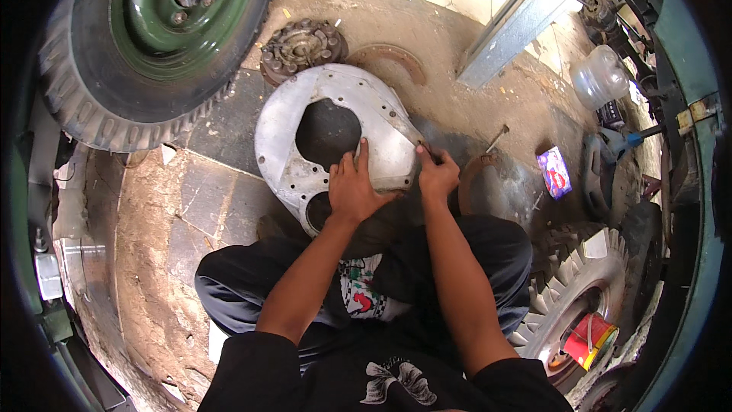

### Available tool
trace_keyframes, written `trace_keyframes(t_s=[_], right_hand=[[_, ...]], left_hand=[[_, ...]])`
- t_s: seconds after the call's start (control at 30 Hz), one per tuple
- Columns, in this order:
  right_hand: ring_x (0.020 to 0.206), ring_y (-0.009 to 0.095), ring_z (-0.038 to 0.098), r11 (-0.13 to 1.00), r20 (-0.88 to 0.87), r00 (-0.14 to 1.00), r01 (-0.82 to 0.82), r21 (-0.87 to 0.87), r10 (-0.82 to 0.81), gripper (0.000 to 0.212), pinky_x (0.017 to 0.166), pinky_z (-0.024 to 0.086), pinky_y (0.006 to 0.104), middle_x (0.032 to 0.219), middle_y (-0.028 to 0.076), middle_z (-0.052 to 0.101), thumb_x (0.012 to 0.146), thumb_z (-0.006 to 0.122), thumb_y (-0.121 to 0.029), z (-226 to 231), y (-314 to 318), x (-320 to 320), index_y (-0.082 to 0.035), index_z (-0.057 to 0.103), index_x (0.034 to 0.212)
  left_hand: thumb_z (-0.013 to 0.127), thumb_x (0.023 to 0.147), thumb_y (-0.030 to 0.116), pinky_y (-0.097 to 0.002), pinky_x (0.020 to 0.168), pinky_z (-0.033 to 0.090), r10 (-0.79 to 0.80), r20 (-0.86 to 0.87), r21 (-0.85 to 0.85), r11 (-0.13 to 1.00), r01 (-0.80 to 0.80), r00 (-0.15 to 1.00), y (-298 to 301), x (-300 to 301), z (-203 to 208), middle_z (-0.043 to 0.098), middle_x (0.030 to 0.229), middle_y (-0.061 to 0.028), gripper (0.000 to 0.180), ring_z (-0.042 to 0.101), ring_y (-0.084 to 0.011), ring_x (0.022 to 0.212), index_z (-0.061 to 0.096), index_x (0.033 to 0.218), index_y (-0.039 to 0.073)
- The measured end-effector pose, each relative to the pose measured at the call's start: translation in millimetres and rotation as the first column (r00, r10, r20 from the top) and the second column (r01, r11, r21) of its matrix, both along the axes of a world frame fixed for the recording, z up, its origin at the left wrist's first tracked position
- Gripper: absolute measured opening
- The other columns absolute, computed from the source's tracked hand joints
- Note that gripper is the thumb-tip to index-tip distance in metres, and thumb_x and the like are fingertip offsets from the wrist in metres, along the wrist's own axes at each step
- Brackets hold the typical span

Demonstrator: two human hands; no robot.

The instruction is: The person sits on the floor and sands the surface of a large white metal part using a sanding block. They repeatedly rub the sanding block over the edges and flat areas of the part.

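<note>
A large silvery metal bell housing (284,118) lies in front of my crossed legs. It has a big round opening, a smaller one near me and several bolt holes around its rim. My left hand (353,187) rests on its face, fingers stretched out and thumb spread toward the near right edge. My right hand (438,175) is closed at the housing's right edge, its thumb and forefinger pinched close to the rim. Whatever is between those fingers is too small or hidden to name.
A big tyre on a green wheel (141,76) stands at the far left. Behind the housing sit a round greasy clutch-like part (303,47) and a rusty curved piece (393,56). To the right are a bolt (497,138), a purple packet (554,172), a metal post (526,19) and another tyre (568,282).
</note>
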State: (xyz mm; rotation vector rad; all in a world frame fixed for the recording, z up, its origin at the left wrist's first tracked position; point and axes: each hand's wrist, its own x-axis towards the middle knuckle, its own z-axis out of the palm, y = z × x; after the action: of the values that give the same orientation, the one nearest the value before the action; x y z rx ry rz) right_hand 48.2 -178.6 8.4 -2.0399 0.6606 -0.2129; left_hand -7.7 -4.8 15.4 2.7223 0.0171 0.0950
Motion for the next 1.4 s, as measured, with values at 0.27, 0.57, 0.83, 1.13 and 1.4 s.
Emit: trace_keyframes(t_s=[0.27, 0.57, 0.83, 1.13, 1.4], right_hand=[[0.092, 0.033, 0.077, 1.000, -0.007, 1.000, 0.025, -0.005, -0.025, 0.035, 0.087, 0.056, 0.0431, 0.098, 0.017, 0.081, 0.082, 0.093, -0.032, -3.9, 4.1, 7.0, -0.005, 0.083, 0.103], [0.091, 0.027, 0.075, 0.998, 0.003, 1.000, -0.009, -0.061, 0.009, 0.035, 0.089, 0.054, 0.0390, 0.099, 0.014, 0.081, 0.087, 0.090, -0.032, -1.8, 7.1, -3.9, -0.004, 0.082, 0.105], [0.091, 0.032, 0.076, 0.993, 0.077, 0.997, -0.006, -0.118, 0.016, 0.031, 0.088, 0.055, 0.0411, 0.098, 0.015, 0.081, 0.086, 0.089, -0.029, 3.6, 1.0, 5.9, -0.004, 0.081, 0.103], [0.088, 0.035, 0.075, 0.983, 0.042, 0.997, -0.050, -0.176, 0.058, 0.030, 0.085, 0.055, 0.0433, 0.095, 0.019, 0.079, 0.085, 0.089, -0.027, 8.2, -5.0, 5.9, -0.002, 0.079, 0.099], [0.089, 0.035, 0.076, 0.991, 0.045, 0.997, -0.049, -0.128, 0.056, 0.038, 0.085, 0.055, 0.0429, 0.095, 0.020, 0.079, 0.084, 0.091, -0.035, 3.4, -12.7, 5.3, -0.002, 0.080, 0.100]], left_hand=[[0.097, 0.059, 0.065, -0.0438, 0.104, 0.043, 0.003, 0.005, -0.007, 1.000, -0.003, 1.000, 1.4, 5.2, -1.2, 0.057, 0.131, -0.0215, 0.139, 0.059, -0.0359, 0.118, 0.034, 0.167, 0.003], [0.098, 0.057, 0.062, -0.0445, 0.102, 0.044, -0.004, 0.015, -0.024, 1.000, 0.004, 1.000, -0.1, 3.5, -3.2, 0.058, 0.127, -0.0215, 0.139, 0.059, -0.0364, 0.118, 0.035, 0.166, 0.002], [0.099, 0.056, 0.062, -0.0434, 0.101, 0.044, 0.013, 0.045, -0.027, 1.000, -0.012, 0.999, -5.4, 5.5, -3.7, 0.058, 0.129, -0.0209, 0.139, 0.060, -0.0347, 0.118, 0.036, 0.165, 0.002], [0.100, 0.057, 0.056, -0.0477, 0.102, 0.046, -0.004, 0.044, -0.100, 0.995, 0.008, 0.999, -5.3, 9.3, -6.2, 0.058, 0.133, -0.0240, 0.136, 0.061, -0.0387, 0.118, 0.036, 0.166, 0.004], [0.099, 0.058, 0.059, -0.0471, 0.100, 0.047, -0.006, 0.061, -0.083, 0.996, 0.011, 0.998, -5.7, 10.0, -7.1, 0.057, 0.130, -0.0236, 0.137, 0.061, -0.0383, 0.117, 0.037, 0.165, 0.002]])
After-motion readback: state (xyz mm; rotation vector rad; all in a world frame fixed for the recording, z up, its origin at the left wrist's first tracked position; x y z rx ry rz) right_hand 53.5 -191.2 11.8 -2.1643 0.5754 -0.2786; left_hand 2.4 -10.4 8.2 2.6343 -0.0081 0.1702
